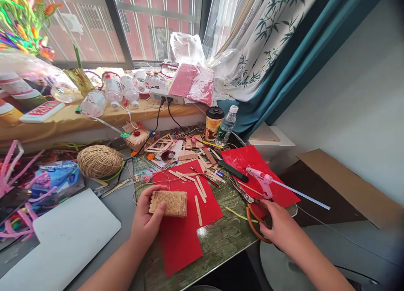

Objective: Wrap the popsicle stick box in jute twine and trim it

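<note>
In my left hand [147, 217] is a small craft-stick box [170, 203] wound with brown twine, the thumb pressed on its near side. It is held over a red sheet [180, 249]. My right hand [277, 221] grips the orange handles of a pair of scissors [254, 217] at the right edge of the table, their blades pointing away to the upper left. Just beyond them, a pink glue gun [261, 179] with a long clear glue stick lies on a second red sheet [249, 156]. Loose craft sticks [198, 210] are scattered on the nearer red sheet.
A ball of twine [100, 161] sits at left, behind a white board [75, 232]. Towards the back stand a lidded paper cup [214, 121] and a water bottle [226, 126]. Black cords run from a power strip [167, 98] on the windowsill. The table's front edge is near.
</note>
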### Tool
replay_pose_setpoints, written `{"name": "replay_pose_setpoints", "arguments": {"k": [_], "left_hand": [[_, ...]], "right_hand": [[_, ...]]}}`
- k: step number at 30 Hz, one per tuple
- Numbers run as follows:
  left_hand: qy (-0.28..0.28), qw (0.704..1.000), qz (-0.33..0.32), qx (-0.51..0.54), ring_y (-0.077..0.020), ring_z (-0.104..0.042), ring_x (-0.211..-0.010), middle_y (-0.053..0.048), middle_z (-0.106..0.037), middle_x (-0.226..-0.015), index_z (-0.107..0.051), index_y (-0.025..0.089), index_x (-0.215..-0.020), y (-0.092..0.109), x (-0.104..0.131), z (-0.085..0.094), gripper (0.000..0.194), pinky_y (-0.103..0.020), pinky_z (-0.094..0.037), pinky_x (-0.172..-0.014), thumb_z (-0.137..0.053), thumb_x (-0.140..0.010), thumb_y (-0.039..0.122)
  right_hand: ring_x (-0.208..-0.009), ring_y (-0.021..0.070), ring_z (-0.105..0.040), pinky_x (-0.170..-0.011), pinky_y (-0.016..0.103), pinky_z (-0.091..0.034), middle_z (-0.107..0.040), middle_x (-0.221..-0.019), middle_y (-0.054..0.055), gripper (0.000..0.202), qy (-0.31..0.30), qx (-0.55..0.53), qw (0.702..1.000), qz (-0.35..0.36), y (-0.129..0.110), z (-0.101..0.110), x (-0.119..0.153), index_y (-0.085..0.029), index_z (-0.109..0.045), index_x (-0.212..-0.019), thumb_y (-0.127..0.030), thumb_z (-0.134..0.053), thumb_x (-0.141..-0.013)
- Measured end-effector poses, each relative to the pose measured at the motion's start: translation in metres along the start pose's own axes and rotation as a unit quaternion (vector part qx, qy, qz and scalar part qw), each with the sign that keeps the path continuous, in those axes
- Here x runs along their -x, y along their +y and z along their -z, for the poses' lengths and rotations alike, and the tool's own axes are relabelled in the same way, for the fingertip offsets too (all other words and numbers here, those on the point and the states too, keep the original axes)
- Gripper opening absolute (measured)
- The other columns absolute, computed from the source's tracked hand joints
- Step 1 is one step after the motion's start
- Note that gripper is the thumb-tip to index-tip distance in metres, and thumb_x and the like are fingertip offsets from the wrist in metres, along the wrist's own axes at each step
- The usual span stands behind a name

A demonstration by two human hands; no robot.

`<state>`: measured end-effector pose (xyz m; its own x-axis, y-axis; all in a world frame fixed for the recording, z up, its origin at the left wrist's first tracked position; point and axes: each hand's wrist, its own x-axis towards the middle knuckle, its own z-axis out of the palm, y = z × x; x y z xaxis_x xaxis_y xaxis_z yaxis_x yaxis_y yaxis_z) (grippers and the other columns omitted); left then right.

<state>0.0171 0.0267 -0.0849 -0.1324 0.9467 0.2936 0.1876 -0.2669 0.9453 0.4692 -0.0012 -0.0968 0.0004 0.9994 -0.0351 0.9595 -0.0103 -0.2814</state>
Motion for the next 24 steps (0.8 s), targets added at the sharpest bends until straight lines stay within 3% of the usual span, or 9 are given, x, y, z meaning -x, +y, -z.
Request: {"name": "replay_pose_setpoints", "arguments": {"k": [3,8,11,15,18,21,24], "left_hand": [[0.016,0.992,0.107,0.06,-0.0269,-0.065,-0.106,-0.008,-0.071,-0.12,-0.063,0.026,-0.134,0.001,0.0,-0.003,0.047,-0.034,-0.052,-0.09,-0.074,-0.092,0.045],[0.082,0.953,0.192,0.219,-0.021,-0.063,-0.091,-0.004,-0.069,-0.11,-0.069,0.024,-0.113,0.003,-0.006,-0.004,0.039,-0.027,-0.051,-0.076,-0.079,-0.081,0.044],[0.084,0.919,0.225,0.313,-0.0214,-0.064,-0.084,-0.005,-0.069,-0.1,-0.067,0.022,-0.106,0.007,-0.011,-0.004,0.033,-0.029,-0.053,-0.073,-0.074,-0.081,0.042],[0.096,0.909,0.214,0.344,-0.0215,-0.065,-0.082,-0.004,-0.067,-0.093,-0.065,0.021,-0.1,0.011,-0.017,-0.004,0.026,-0.031,-0.053,-0.074,-0.065,-0.086,0.042],[0.127,0.917,0.189,0.328,-0.0213,-0.064,-0.088,-0.004,-0.068,-0.096,-0.066,0.021,-0.097,0.009,-0.018,-0.004,0.022,-0.031,-0.053,-0.081,-0.066,-0.087,0.041],[0.145,0.923,0.169,0.315,-0.0215,-0.064,-0.096,-0.003,-0.069,-0.098,-0.067,0.022,-0.096,0.007,-0.014,-0.004,0.018,-0.029,-0.051,-0.086,-0.068,-0.088,0.038],[0.151,0.933,0.152,0.289,-0.023,-0.065,-0.101,-0.003,-0.07,-0.1,-0.069,0.023,-0.096,0.006,-0.011,-0.003,0.018,-0.03,-0.051,-0.088,-0.067,-0.089,0.039]], "right_hand": [[-0.116,0.0394,-0.071,-0.101,0.05,-0.055,-0.074,-0.121,0.02,0.055,-0.017,0.011,1.0,-0.02,0.003,0.002,-0.006,-0.013,-0.069,-0.127,-0.039,-0.074,-0.08],[-0.103,0.0383,-0.073,-0.091,0.05,-0.058,-0.075,-0.108,0.018,0.044,-0.011,-0.039,0.999,-0.023,0.003,0.001,-0.008,-0.017,-0.07,-0.105,-0.055,-0.07,-0.083],[-0.11,0.0409,-0.072,-0.096,0.053,-0.056,-0.074,-0.115,0.022,0.049,0.021,-0.081,0.996,-0.041,0.004,-0.003,-0.003,-0.017,-0.065,-0.11,-0.056,-0.068,-0.08],[-0.104,0.0366,-0.075,-0.09,0.048,-0.058,-0.076,-0.111,0.016,0.057,0.021,-0.162,0.983,-0.086,-0.008,-0.003,0.007,-0.023,-0.056,-0.118,-0.057,-0.073,-0.076],[-0.095,0.0299,-0.075,-0.084,0.04,-0.059,-0.074,-0.1,0.009,0.054,0.02,-0.251,0.965,-0.073,-0.041,0.0,0.017,-0.025,-0.053,-0.121,-0.051,-0.07,-0.077],[-0.075,0.0225,-0.07,-0.079,0.035,-0.058,-0.067,-0.084,-0.001,0.05,-0.033,-0.301,0.951,-0.065,-0.093,-0.002,0.03,-0.026,-0.056,-0.118,-0.048,-0.075,-0.077],[-0.085,0.0227,-0.07,-0.081,0.034,-0.06,-0.07,-0.096,0.003,0.057,-0.106,-0.4,0.91,-0.033,-0.144,-0.008,0.036,-0.025,-0.057,-0.123,-0.047,-0.078,-0.075]]}}
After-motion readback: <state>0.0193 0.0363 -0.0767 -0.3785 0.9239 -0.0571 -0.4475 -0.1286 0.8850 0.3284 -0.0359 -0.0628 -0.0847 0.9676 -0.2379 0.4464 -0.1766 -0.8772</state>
